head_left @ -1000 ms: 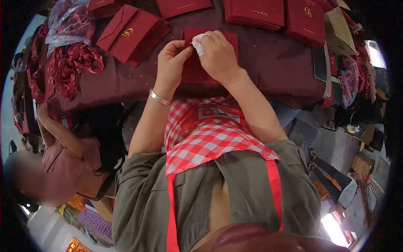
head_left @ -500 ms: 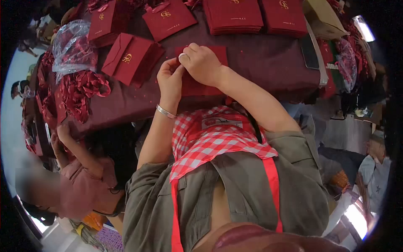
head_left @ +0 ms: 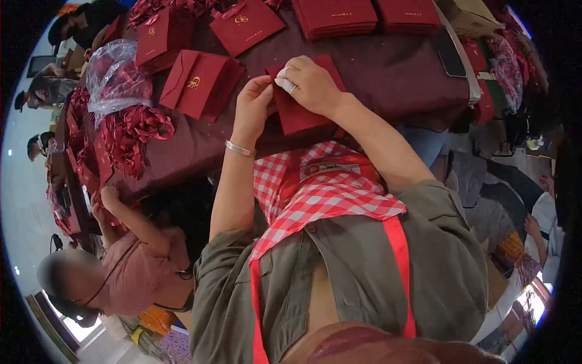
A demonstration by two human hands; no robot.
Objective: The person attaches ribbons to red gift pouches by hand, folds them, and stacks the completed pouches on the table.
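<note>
A flat dark-red paper bag [head_left: 301, 115] lies tilted on the cloth-covered table in front of me. My left hand [head_left: 254, 104], with a silver bracelet at the wrist, pinches at the bag's upper left corner with thumb and forefinger. My right hand [head_left: 315, 86] is curled over the bag's upper part, its fingers meeting the left fingertips at that corner. A white covering [head_left: 285, 82] and a ring show on its fingers. Whatever small piece may be between the fingertips is hidden. Left of my hands, a stack of red bags with a gold logo [head_left: 199, 85] leans on its side.
Stacks of red bags [head_left: 333, 18] line the table's far side. Red ribbons [head_left: 133, 136] and a clear plastic bag [head_left: 118, 79] lie left. A dark phone-like slab [head_left: 448, 57] is at the right edge. Another person [head_left: 142, 261] works at the lower left.
The red bag has turned from nearly square-on to tilted, and its left side shows more. My hands have shifted slightly right and apart. The whole view has moved a little.
</note>
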